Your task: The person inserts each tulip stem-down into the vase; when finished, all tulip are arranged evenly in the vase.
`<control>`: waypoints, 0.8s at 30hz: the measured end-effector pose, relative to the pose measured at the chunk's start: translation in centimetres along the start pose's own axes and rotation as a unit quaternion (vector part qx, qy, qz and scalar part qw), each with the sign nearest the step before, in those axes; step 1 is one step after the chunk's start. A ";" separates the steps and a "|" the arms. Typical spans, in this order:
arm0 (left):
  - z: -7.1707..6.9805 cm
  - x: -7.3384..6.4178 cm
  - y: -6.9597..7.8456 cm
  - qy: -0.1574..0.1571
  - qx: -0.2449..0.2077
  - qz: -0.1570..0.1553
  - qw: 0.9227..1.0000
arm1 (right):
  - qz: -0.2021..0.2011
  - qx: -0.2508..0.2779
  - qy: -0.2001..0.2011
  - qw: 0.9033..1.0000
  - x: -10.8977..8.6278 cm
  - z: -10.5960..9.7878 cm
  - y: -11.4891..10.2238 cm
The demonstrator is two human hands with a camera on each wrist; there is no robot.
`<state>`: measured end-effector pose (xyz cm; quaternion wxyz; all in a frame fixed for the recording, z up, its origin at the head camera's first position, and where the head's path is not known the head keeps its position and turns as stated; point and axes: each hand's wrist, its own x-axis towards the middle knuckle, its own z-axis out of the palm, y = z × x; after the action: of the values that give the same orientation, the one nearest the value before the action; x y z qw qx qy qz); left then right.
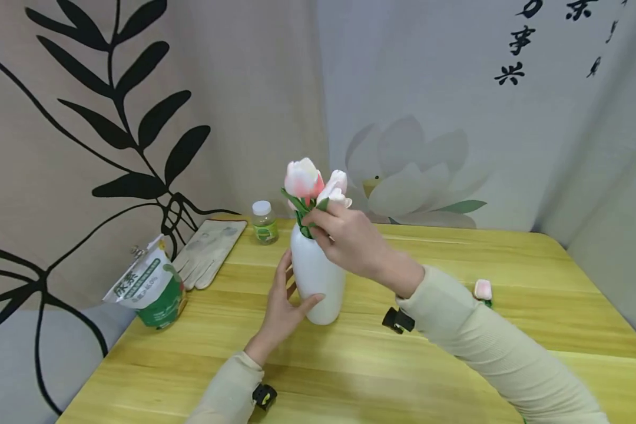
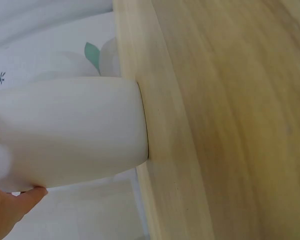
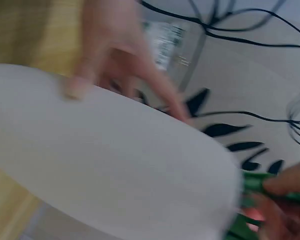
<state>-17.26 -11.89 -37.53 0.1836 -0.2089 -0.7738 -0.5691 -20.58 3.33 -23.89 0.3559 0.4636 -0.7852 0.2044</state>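
Observation:
A white vase [image 1: 325, 288] stands upright on the wooden table, with pink and white artificial tulips [image 1: 302, 178] rising from its mouth. My left hand [image 1: 278, 312] holds the vase's left side, thumb across the front and fingers round the side. In the right wrist view, that same left hand [image 3: 112, 50] is blurred against the vase [image 3: 120, 155]. At the mouth, my right hand [image 1: 357, 241] pinches a green tulip stem among the flowers. The right wrist view shows the fingers [image 3: 285, 182] on the green stem [image 3: 255, 181]. The stems' lower ends are hidden inside the vase.
A single pink tulip [image 1: 483, 290] lies on the table [image 1: 424, 377] at the right, partly behind my right sleeve. To the left stand a green-and-white pouch [image 1: 151, 288] and a small lidded jar [image 1: 265, 224], with pale gloves [image 1: 212, 250] between them. Printed curtains hang behind.

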 end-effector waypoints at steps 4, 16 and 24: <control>0.0 0.0 -0.1 0.002 0.007 -0.007 1.000 | 0.050 -0.025 -0.033 0.998 -1.9 1.5 0.2; 0.2 -0.1 -3.1 0.010 0.011 0.000 1.000 | 0.062 0.080 -0.026 0.995 -4.9 0.5 0.0; 0.3 0.0 -2.5 0.008 0.002 -0.025 1.000 | 0.109 0.115 -0.054 0.986 -12.9 0.1 0.6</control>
<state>-18.59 -12.27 -39.62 0.1755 -0.1846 -0.7787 -0.5734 -17.00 11.09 -33.60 0.2327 0.4233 -0.8203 0.3062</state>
